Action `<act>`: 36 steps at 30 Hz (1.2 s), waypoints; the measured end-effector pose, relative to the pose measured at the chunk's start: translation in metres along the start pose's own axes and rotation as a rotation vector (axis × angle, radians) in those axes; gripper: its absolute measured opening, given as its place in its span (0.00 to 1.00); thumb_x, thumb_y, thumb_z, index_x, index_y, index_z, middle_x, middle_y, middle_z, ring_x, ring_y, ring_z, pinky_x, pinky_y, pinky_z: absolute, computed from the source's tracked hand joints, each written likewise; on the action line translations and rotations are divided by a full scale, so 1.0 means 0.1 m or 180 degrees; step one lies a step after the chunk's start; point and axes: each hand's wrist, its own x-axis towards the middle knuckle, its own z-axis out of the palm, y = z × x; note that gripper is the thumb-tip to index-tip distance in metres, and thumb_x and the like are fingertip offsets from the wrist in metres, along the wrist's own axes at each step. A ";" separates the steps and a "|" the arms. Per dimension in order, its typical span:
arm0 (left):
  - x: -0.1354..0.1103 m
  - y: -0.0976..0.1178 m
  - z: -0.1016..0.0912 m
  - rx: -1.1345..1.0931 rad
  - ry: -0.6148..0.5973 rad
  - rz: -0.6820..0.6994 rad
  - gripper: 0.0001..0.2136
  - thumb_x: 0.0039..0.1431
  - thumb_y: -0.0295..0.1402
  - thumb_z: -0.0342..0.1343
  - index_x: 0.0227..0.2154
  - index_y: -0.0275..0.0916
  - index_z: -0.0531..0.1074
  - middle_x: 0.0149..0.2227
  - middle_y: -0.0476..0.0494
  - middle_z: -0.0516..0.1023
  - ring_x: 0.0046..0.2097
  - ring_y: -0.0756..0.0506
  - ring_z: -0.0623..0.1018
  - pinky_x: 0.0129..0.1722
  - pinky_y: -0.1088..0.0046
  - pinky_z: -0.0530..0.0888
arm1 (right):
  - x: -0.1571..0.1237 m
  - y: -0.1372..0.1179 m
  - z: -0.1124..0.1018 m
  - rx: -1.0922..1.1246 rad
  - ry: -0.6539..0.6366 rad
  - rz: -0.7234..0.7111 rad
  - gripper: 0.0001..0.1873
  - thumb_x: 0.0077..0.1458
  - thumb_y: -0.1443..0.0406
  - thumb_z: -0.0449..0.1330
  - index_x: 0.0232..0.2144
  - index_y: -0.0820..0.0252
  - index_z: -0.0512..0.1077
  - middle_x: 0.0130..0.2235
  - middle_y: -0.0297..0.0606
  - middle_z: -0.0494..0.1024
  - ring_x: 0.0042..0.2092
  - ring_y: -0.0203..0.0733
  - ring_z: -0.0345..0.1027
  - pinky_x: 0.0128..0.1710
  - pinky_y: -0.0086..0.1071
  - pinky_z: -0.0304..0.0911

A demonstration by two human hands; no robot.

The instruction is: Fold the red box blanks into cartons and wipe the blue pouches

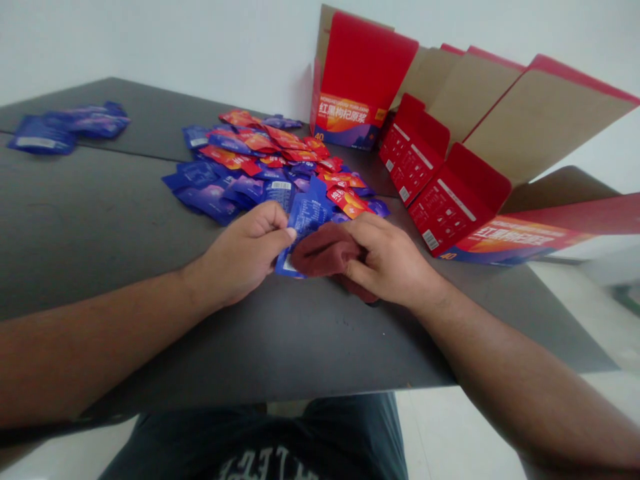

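Note:
My left hand (250, 250) pinches the left edge of a blue sachet (310, 210) between thumb and fingers, holding it raised with its printed side toward me. In my right hand (387, 257) is a bunched brown cloth (325, 250), which covers the lower right part of that sachet and appears to touch it. Just beyond both hands lies a heap of blue sachets (205, 193) and red-orange sachets (287, 139), piled loosely on the dark grey table (240, 353).
A few more blue sachets (43, 135) lie at the far left. Behind the heap stands an open red box (350, 110). Further open boxes (453, 200) with raised flaps line the right side. A white wall (200, 47) closes off the back.

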 end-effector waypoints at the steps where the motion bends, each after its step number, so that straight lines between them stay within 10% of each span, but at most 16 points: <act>1: 0.00 -0.01 0.00 -0.0037 -0.0011 -0.0006 0.10 0.61 0.30 0.65 0.31 0.43 0.67 0.25 0.52 0.67 0.24 0.50 0.66 0.23 0.73 0.60 | 0.00 0.01 0.00 0.0004 0.0053 0.0072 0.11 0.62 0.65 0.64 0.47 0.57 0.79 0.42 0.40 0.81 0.46 0.48 0.73 0.46 0.39 0.67; 36: 0.00 0.11 0.08 -0.0536 0.0071 -0.0286 0.12 0.56 0.27 0.66 0.30 0.42 0.66 0.24 0.52 0.66 0.24 0.50 0.68 0.24 0.74 0.65 | 0.01 0.04 0.02 0.0244 -0.0158 -0.0249 0.15 0.61 0.65 0.63 0.50 0.58 0.80 0.43 0.41 0.81 0.46 0.47 0.75 0.47 0.39 0.68</act>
